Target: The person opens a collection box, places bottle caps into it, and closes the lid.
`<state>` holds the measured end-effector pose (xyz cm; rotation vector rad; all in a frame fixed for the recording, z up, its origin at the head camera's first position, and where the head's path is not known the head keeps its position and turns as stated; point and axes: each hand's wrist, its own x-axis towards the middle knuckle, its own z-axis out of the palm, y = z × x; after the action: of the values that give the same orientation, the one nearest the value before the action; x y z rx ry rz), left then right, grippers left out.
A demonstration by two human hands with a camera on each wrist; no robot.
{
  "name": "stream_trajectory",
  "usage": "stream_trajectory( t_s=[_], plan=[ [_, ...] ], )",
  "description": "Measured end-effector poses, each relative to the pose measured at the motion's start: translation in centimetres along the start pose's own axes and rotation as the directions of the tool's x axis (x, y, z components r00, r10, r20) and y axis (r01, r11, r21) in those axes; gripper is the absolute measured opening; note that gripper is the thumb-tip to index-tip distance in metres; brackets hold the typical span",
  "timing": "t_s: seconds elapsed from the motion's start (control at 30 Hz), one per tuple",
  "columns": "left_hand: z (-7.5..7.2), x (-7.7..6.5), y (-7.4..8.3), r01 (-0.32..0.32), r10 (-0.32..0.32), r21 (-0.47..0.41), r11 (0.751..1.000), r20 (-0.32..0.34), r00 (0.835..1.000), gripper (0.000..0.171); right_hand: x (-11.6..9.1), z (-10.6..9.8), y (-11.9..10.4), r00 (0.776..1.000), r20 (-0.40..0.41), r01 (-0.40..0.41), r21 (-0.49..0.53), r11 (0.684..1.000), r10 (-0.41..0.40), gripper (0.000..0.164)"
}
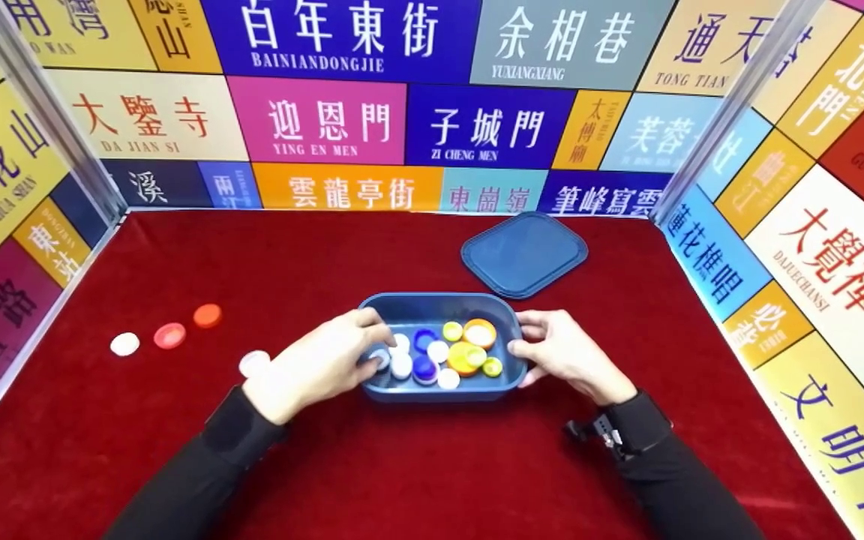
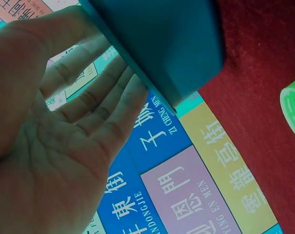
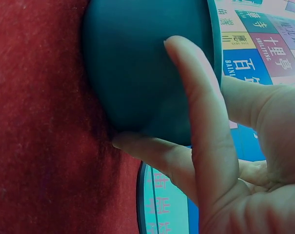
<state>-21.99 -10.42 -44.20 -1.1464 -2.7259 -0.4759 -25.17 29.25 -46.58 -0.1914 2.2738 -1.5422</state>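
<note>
A dark blue oblong box [image 1: 432, 391] stands on the red cloth with several bottle caps inside, in white, blue, yellow and orange. My left hand [image 1: 327, 360] reaches over its left rim, with thumb and forefinger about a pale blue bottle cap [image 1: 379, 359]. In the left wrist view the tips of the left hand [image 2: 64, 117] are hidden behind the box wall [image 2: 171, 44]. At the opposite end my right hand [image 1: 571, 349] holds the box by its rim and outer wall. The right wrist view shows a finger [image 3: 206, 112] lying along that wall and another low beside the base.
The box's blue lid [image 1: 525, 253] lies flat behind it to the right. Left of the box are a white cap [image 1: 124, 343], a red cap [image 1: 170, 336], an orange cap [image 1: 208, 315] and another white cap [image 1: 254, 364] beside the left wrist. Printed panels [image 1: 327, 124] wall the table.
</note>
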Motion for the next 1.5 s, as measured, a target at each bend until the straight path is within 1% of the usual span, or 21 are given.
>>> stream_trajectory(
  t_s=[0.27,0.4,0.6,0.7,0.83,0.97,1.1,1.2,1.3,1.4,1.5],
  plan=[
    [-0.3,0.0,-0.2,0.031,-0.03,0.027,0.999,-0.015,0.999,0.034,0.1,0.1,0.0,1.0,-0.008,0.002,0.011,1.0,-0.002,0.057],
    [-0.5,-0.1,-0.4,0.031,-0.03,0.023,0.999,-0.022,0.999,0.033,0.1,0.1,0.0,1.0,-0.007,0.0,0.011,1.0,0.0,0.057],
    [-1.1,-0.2,-1.1,0.022,-0.02,0.02,1.0,-0.079,0.997,0.026,0.0,0.1,0.0,1.0,-0.006,-0.002,0.008,1.0,0.002,0.056],
    [-1.6,-0.4,-1.6,0.044,-0.043,0.006,0.999,-0.096,0.994,0.024,0.0,0.1,0.0,1.0,-0.007,0.001,0.007,1.0,-0.001,0.056],
    [-2.2,-0.6,-2.4,0.098,-0.1,-0.024,0.995,-0.103,0.99,0.026,0.0,0.1,0.0,1.0,-0.008,0.004,0.007,1.0,-0.004,0.056],
    [-2.6,-0.8,-3.3,0.136,-0.142,-0.058,0.989,-0.106,0.984,0.027,0.1,0.1,0.0,1.0,-0.007,0.003,0.01,1.0,-0.003,0.056],
    [-2.9,-1.0,-4.1,0.173,-0.181,-0.083,0.981,-0.096,0.979,0.028,0.0,0.0,0.0,1.0,-0.008,0.004,0.009,1.0,-0.004,0.056],
    [-3.1,-1.3,-4.7,0.214,-0.221,-0.093,0.972,-0.068,0.973,0.029,0.0,0.0,0.0,1.0,-0.009,0.003,0.007,1.0,-0.003,0.056],
    [-3.1,-1.7,-5.0,0.256,-0.259,-0.095,0.962,-0.022,0.966,0.031,0.0,0.0,0.0,1.0,-0.007,0.003,0.003,1.0,-0.003,0.056],
    [-3.0,-2.0,-5.2,0.284,-0.282,-0.081,0.955,0.03,0.959,0.033,-0.1,0.0,0.0,1.0,-0.007,0.0,-0.001,1.0,0.0,0.057],
    [-2.8,-2.3,-5.2,0.284,-0.279,-0.064,0.957,0.081,0.957,0.035,-0.1,0.1,-0.1,1.0,-0.007,-0.002,-0.002,1.0,0.002,0.057]
  ],
)
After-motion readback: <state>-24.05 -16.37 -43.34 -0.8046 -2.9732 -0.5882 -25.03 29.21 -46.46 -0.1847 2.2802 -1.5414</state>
